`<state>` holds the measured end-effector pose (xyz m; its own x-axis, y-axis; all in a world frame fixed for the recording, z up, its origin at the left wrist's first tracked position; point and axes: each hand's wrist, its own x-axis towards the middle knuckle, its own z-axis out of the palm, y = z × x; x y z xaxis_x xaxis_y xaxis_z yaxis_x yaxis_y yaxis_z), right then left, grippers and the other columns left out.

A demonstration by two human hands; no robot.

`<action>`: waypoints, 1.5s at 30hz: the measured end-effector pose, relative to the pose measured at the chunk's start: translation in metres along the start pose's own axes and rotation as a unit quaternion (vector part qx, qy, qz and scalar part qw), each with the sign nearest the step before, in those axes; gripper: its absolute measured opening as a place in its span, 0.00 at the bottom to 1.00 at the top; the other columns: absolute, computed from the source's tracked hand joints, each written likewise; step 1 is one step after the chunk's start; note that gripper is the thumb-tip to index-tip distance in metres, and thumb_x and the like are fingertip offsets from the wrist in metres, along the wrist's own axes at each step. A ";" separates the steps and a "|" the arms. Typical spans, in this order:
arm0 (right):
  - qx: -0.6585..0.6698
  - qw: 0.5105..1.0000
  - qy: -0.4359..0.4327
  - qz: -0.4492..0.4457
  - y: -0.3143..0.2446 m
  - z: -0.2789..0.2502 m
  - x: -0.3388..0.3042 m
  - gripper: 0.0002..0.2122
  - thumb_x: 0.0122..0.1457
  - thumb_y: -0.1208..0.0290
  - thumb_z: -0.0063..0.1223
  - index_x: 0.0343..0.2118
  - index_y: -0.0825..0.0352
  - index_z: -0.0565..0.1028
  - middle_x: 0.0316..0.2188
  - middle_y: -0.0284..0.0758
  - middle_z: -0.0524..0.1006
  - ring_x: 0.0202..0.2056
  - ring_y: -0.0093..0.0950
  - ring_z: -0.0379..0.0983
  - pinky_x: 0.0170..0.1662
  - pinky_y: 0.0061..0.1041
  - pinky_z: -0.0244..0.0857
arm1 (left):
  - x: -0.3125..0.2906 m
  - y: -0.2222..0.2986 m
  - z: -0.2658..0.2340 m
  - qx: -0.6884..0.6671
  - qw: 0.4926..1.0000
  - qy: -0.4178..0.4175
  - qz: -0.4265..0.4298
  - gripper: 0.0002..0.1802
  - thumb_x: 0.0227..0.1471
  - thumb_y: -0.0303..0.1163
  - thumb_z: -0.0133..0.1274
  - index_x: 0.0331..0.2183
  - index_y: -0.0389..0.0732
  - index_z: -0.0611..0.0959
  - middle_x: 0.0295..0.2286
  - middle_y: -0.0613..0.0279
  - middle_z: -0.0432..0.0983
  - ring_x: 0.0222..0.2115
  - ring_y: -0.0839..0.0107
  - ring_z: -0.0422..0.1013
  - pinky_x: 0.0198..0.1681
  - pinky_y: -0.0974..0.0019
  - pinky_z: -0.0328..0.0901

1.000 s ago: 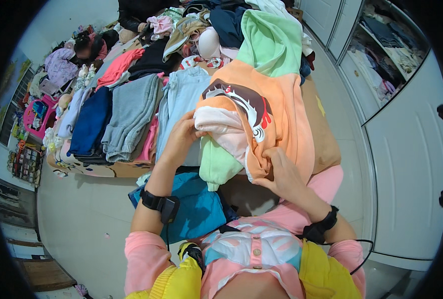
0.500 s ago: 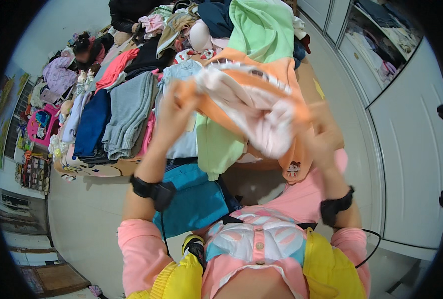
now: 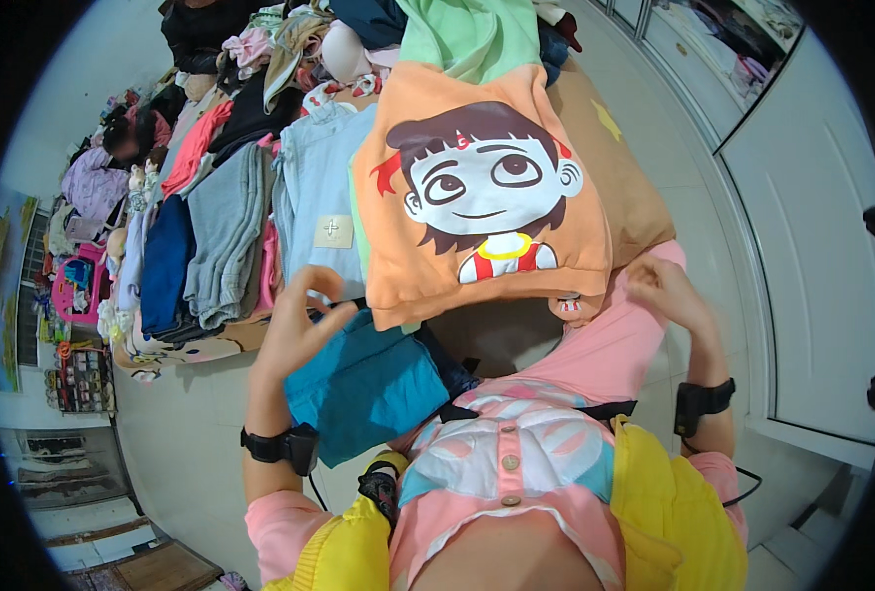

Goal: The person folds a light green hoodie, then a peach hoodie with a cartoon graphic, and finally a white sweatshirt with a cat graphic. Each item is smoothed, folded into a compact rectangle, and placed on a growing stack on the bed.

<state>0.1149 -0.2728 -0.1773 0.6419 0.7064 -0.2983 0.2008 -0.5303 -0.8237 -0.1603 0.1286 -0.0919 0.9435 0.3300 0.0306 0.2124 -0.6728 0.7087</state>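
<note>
An orange sweatshirt (image 3: 398, 217) with a large cartoon face printed on it lies spread on the edge of the bed in front of me. Its hem faces me, and pale green cloth (image 3: 477, 39) adjoins its far end. Left of the hem, my left hand (image 3: 304, 320) hovers with thumb and fingers apart, holding nothing. My right hand (image 3: 669, 291) is off the right side of the hem above my pink trouser leg, its fingers loosely bent and parted, also holding nothing. A small printed cuff (image 3: 567, 307) peeks out beneath the hem's right corner.
Light blue jeans (image 3: 324, 167), grey trousers (image 3: 228, 241) and dark blue trousers (image 3: 169, 266) lie in folds to the left. Teal cloth (image 3: 368, 379) hangs below the bed's edge. Heaped clothes and another person's dark sleeve (image 3: 201, 34) are at the back. A white cupboard (image 3: 811, 236) stands right.
The sweatshirt, lifted and bunched between both hands before, now lies flat with its printed face up. Both hands have let go and drawn back toward me.
</note>
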 end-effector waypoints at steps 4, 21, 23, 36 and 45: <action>-0.028 0.984 0.125 -0.126 0.034 0.054 0.025 0.23 0.49 0.74 0.65 0.48 0.72 0.70 0.39 0.37 0.77 0.38 0.30 0.75 0.44 0.26 0.69 | 0.014 -0.028 0.024 -0.059 0.992 0.021 -0.105 0.18 0.53 0.30 0.59 0.44 0.33 0.76 0.31 0.63 0.74 0.31 0.76 0.70 0.31 0.72 0.66; 0.013 0.963 0.266 0.032 0.021 -0.154 -0.009 0.17 0.62 0.60 0.51 0.45 0.70 0.76 0.36 0.35 0.78 0.39 0.22 0.74 0.45 0.26 0.68 | 0.069 0.004 -0.082 -0.046 0.951 0.305 0.028 0.09 0.63 0.35 0.48 0.40 0.40 0.76 0.26 0.72 0.68 0.28 0.82 0.60 0.31 0.77 0.56; -0.026 0.946 0.322 -0.009 0.039 -0.207 0.001 0.15 0.62 0.62 0.49 0.43 0.70 0.76 0.36 0.36 0.78 0.38 0.25 0.75 0.43 0.28 0.68 | 0.075 -0.009 -0.119 0.116 0.933 0.330 0.090 0.09 0.63 0.35 0.48 0.38 0.40 0.76 0.24 0.68 0.69 0.26 0.78 0.62 0.31 0.72 0.59; -0.328 0.802 0.489 -0.099 0.102 -0.089 0.061 0.10 0.57 0.72 0.53 0.41 0.68 0.75 0.39 0.43 0.74 0.44 0.43 0.70 0.47 0.40 0.63 | 0.041 -0.016 -0.024 0.222 0.943 0.226 0.105 0.14 0.45 0.28 0.65 0.32 0.37 0.75 0.26 0.59 0.71 0.25 0.65 0.68 0.29 0.65 0.64; 0.147 0.949 0.259 -0.103 0.061 0.092 -0.012 0.29 0.53 0.79 0.62 0.55 0.70 0.58 0.49 0.42 0.67 0.44 0.30 0.73 0.45 0.27 0.68 | -0.029 -0.040 0.084 0.167 0.979 0.110 -0.030 0.38 0.37 0.49 0.71 0.44 0.38 0.73 0.28 0.60 0.76 0.25 0.62 0.74 0.28 0.65 0.69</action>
<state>0.0511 -0.2703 -0.2681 0.9043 0.4155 0.0975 0.1946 -0.1980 -0.9607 -0.1745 0.0906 -0.1800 0.8571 0.4851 0.1733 0.3716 -0.8152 0.4442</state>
